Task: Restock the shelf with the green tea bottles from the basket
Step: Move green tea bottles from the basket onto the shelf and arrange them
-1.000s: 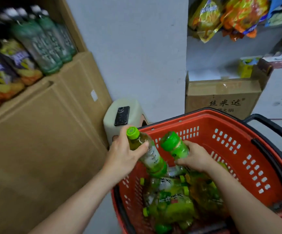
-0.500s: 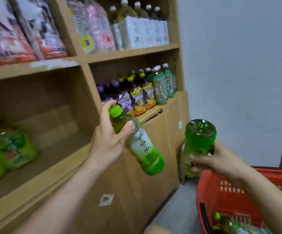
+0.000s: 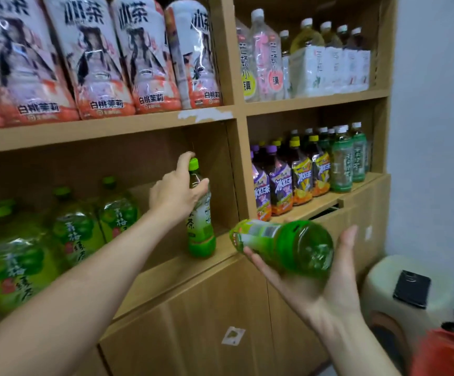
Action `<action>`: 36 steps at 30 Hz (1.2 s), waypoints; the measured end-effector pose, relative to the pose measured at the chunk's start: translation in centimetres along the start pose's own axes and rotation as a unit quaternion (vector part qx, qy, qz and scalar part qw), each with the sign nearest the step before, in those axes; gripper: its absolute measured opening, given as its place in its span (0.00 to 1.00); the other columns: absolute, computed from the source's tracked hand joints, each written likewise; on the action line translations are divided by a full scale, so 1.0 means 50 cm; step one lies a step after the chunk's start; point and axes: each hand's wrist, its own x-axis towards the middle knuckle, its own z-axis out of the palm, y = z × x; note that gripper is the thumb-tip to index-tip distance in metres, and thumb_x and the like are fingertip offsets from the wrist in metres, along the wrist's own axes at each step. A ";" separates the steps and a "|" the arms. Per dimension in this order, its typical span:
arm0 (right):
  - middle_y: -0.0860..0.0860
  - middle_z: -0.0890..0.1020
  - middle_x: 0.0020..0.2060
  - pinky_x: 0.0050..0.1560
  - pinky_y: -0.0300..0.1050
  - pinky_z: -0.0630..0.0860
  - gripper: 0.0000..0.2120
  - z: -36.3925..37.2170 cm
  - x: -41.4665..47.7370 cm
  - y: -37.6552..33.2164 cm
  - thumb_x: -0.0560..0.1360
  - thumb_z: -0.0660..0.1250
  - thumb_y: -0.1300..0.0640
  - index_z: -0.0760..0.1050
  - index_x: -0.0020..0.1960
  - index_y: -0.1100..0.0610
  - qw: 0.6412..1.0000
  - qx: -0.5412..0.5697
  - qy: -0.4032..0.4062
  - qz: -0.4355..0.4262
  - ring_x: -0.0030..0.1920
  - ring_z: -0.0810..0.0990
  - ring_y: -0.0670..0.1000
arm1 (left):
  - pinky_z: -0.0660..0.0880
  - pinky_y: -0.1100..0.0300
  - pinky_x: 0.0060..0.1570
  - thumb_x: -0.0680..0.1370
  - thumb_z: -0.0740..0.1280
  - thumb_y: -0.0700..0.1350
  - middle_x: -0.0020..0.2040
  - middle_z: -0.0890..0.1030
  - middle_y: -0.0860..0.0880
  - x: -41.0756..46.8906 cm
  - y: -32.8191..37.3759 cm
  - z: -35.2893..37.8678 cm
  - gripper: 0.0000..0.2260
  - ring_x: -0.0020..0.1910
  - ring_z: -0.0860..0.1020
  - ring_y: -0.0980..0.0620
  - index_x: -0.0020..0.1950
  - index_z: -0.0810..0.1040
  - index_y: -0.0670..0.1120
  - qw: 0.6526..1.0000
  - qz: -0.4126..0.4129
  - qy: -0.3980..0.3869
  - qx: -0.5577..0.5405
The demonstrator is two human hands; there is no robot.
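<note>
Compared with half a second ago, your left hand is no longer tilting its green tea bottle in the air. It is now gripping that bottle round the neck, forefinger lifted beside the cap, and the bottle is standing upright with its base on the shelf board, just right of centre. Your right hand, at 4 o'clock, has turned palm up. It is lying nearly flat, thumb raised, and cradling the second green tea bottle on its side, base toward you. The red basket has slid out to 5 o'clock, and only a corner is showing.

You are facing a wooden shelf unit with cabinet doors below it. A pale grey wall is running along 3 o'clock. A cream stool is standing at 4 o'clock, carrying a black phone.

Count as follows:
- Two green tea bottles, one in each hand.
- Three large green bottles at 9 o'clock, sharing the compartment with the upright bottle.
- Four large peach-labelled bottles showing fully at 11 o'clock.
- Mixed purple, yellow and green bottles at 2 o'clock, too crowded to count.
- One stool and one phone.
</note>
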 end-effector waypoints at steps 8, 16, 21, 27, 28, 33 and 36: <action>0.51 0.77 0.65 0.59 0.71 0.68 0.19 -0.003 0.060 0.034 0.64 0.71 0.64 0.76 0.54 0.53 0.967 -0.253 -0.036 -0.025 0.58 0.79 0.63 | 0.74 0.44 0.56 0.76 0.64 0.59 0.63 0.77 0.42 0.040 -0.030 0.064 0.35 0.58 0.76 0.39 0.76 0.47 0.53 0.978 -0.127 -0.076 -0.148; 0.37 0.69 0.70 0.62 0.57 0.74 0.46 0.006 0.080 0.055 0.66 0.68 0.69 0.56 0.70 0.32 0.898 -0.410 -0.131 -0.086 0.68 0.73 0.50 | 0.75 0.49 0.57 0.73 0.64 0.63 0.55 0.82 0.47 -0.167 0.056 0.040 0.24 0.53 0.80 0.47 0.63 0.74 0.49 0.841 -0.136 -0.223 -0.473; 0.25 0.54 0.71 0.68 0.46 0.69 0.54 0.018 0.080 0.102 0.66 0.68 0.65 0.38 0.72 0.30 0.766 -0.606 -0.162 -0.141 0.71 0.61 0.34 | 0.79 0.57 0.40 0.74 0.69 0.43 0.42 0.84 0.42 -0.175 0.057 0.033 0.08 0.39 0.82 0.48 0.51 0.80 0.42 0.720 -0.203 -0.223 -0.625; 0.27 0.45 0.73 0.76 0.55 0.53 0.49 0.037 0.104 0.103 0.72 0.69 0.59 0.38 0.72 0.30 0.656 -0.724 -0.136 -0.165 0.74 0.43 0.35 | 0.79 0.49 0.48 0.66 0.78 0.42 0.49 0.84 0.46 -0.152 -0.009 0.014 0.21 0.49 0.83 0.46 0.56 0.76 0.45 0.794 -0.157 0.013 -0.587; 0.27 0.46 0.73 0.76 0.54 0.53 0.48 0.031 0.109 0.099 0.73 0.69 0.59 0.39 0.72 0.30 0.658 -0.723 -0.133 -0.163 0.74 0.43 0.33 | 0.79 0.50 0.48 0.66 0.78 0.42 0.51 0.84 0.47 -0.144 -0.028 0.014 0.23 0.49 0.83 0.48 0.58 0.75 0.45 0.800 -0.162 0.053 -0.575; 0.31 0.51 0.74 0.73 0.38 0.54 0.43 0.000 0.118 0.109 0.74 0.69 0.59 0.45 0.73 0.31 0.664 -0.726 -0.112 -0.137 0.71 0.49 0.28 | 0.75 0.45 0.59 0.67 0.77 0.40 0.55 0.81 0.51 -0.114 -0.126 0.064 0.30 0.54 0.80 0.51 0.64 0.68 0.48 0.822 -0.235 0.088 -0.511; 0.31 0.61 0.69 0.71 0.37 0.60 0.39 -0.019 0.127 0.125 0.74 0.69 0.59 0.53 0.74 0.35 0.671 -0.726 -0.096 -0.116 0.70 0.59 0.32 | 0.74 0.44 0.59 0.66 0.78 0.42 0.54 0.81 0.53 -0.111 -0.151 0.102 0.34 0.55 0.79 0.51 0.67 0.66 0.50 0.836 -0.250 0.062 -0.485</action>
